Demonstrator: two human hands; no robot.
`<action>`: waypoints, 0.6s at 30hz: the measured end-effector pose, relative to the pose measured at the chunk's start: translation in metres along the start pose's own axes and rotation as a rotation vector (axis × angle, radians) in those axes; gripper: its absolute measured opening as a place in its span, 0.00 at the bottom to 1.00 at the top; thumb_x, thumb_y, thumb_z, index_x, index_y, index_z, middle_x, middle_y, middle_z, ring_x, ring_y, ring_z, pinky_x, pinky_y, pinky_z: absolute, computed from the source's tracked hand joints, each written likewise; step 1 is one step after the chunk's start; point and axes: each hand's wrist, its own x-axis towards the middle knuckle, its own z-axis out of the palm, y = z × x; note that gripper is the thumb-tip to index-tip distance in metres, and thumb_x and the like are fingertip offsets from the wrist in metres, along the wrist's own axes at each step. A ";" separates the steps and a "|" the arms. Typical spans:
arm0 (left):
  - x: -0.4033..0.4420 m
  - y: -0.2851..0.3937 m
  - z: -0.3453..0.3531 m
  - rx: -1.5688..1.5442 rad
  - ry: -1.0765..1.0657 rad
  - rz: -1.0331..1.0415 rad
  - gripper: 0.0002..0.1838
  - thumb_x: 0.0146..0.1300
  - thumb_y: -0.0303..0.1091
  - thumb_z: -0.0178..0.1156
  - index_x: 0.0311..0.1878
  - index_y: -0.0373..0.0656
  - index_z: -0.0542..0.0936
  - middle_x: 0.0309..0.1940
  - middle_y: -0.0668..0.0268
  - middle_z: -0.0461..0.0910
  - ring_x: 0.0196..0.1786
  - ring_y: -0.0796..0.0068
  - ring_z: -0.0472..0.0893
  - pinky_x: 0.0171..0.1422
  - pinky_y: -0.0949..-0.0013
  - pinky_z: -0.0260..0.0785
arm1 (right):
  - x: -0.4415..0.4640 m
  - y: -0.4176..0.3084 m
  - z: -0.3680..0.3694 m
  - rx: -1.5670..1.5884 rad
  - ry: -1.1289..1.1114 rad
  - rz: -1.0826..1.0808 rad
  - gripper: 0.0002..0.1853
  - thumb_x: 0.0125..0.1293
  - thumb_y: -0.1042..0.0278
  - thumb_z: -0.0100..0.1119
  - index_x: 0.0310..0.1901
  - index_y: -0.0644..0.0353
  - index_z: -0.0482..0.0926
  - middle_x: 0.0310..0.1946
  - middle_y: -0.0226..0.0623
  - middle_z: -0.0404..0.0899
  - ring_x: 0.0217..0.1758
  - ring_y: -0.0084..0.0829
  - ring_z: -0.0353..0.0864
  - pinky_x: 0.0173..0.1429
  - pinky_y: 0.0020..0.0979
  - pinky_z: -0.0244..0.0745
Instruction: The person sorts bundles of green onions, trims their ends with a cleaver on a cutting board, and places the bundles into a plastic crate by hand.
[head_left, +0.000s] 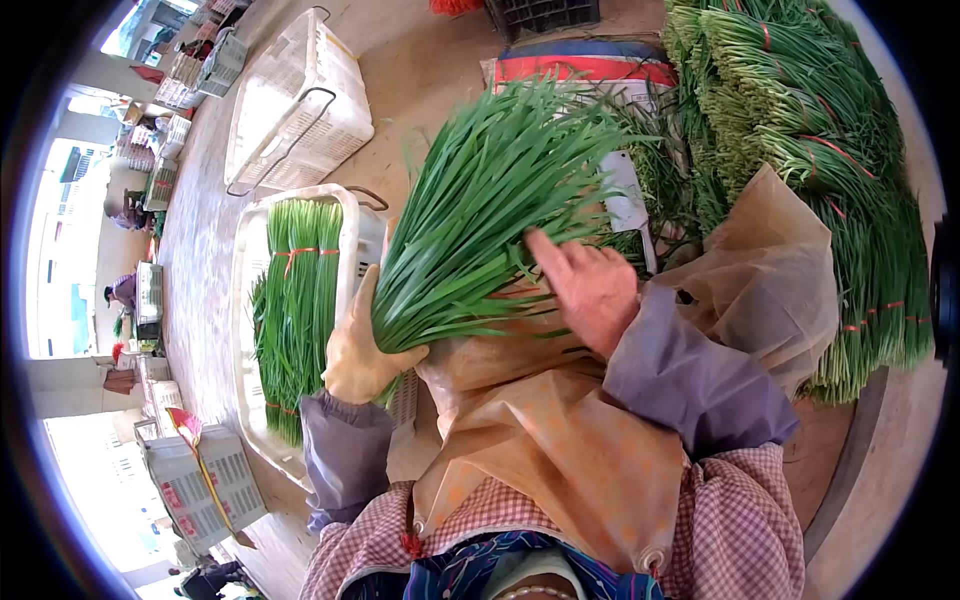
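My left hand [358, 352], in what looks like a pale yellow glove, grips a large loose bunch of garlic chives [490, 210] near its lower end. The long green leaves fan out upward and to the right above my lap. At the bunch's right side is my right hand [592, 292], its index fingertip against the leaves. Its other fingers are curled and partly hidden, so whatever they pinch cannot be made out. A tan plastic apron [560, 420] covers my lap below both hands.
Left of me, a white crate [245, 300] holds tied chive bundles [300, 320]. Another white crate [300, 110] stands behind it. Stacked tied chives [850, 200] fill the right side. A metal blade with a handle [627, 195] lies among loose leaves. People and crates are farther left.
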 end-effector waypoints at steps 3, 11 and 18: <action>-0.002 0.003 0.000 -0.001 0.022 0.011 0.61 0.34 0.37 0.79 0.75 0.39 0.58 0.60 0.47 0.75 0.61 0.48 0.76 0.63 0.56 0.71 | 0.000 0.029 -0.003 -0.029 0.078 0.123 0.21 0.57 0.77 0.58 0.54 0.58 0.74 0.29 0.42 0.79 0.31 0.44 0.82 0.36 0.43 0.76; -0.019 0.018 0.016 0.305 0.308 0.179 0.54 0.41 0.40 0.76 0.74 0.42 0.62 0.54 0.49 0.78 0.52 0.47 0.80 0.57 0.52 0.70 | -0.001 0.077 -0.067 0.318 0.768 0.397 0.09 0.64 0.81 0.57 0.46 0.64 0.80 0.40 0.43 0.83 0.38 0.38 0.83 0.43 0.34 0.78; -0.009 0.010 0.019 0.559 0.420 0.278 0.48 0.43 0.33 0.73 0.73 0.47 0.65 0.63 0.54 0.71 0.61 0.51 0.72 0.66 0.47 0.61 | 0.023 -0.030 -0.044 0.150 0.291 -0.477 0.22 0.59 0.69 0.61 0.56 0.55 0.75 0.54 0.46 0.76 0.52 0.43 0.78 0.55 0.46 0.73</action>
